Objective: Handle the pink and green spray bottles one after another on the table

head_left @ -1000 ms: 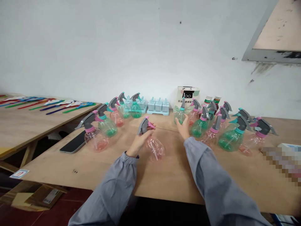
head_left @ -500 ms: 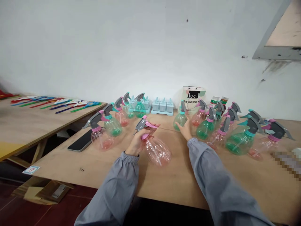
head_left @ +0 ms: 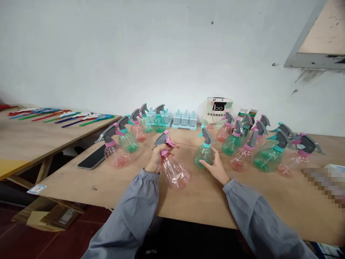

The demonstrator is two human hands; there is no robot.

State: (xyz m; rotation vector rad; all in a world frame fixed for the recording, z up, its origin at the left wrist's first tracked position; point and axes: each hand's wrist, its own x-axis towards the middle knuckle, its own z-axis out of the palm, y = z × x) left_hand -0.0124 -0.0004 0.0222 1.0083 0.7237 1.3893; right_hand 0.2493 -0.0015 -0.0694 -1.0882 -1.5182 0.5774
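My left hand [head_left: 156,157] is closed round the neck of a clear pink spray bottle [head_left: 176,174], which tilts with its base toward the right and its grey and pink trigger head at the top. My right hand [head_left: 216,166] grips the body of a green spray bottle [head_left: 202,155] from its right side; this one has a turquoise collar and a grey head, and stands nearly upright. Beside my right hand is another pink spray bottle [head_left: 239,160]. A dark green spray bottle [head_left: 231,145] stands just behind that.
Several more spray bottles stand at left, near a pink one [head_left: 117,158], and at right, near a green one [head_left: 269,160]. A phone [head_left: 92,158] lies at left. Ice-pop molds [head_left: 184,120] and a paper bag [head_left: 218,111] line the wall. A second table [head_left: 54,138] holds colorful strips.
My right hand has brought the green spray bottle nearer to me from farther back on the table. The pink bottle in my left hand has shifted slightly left.
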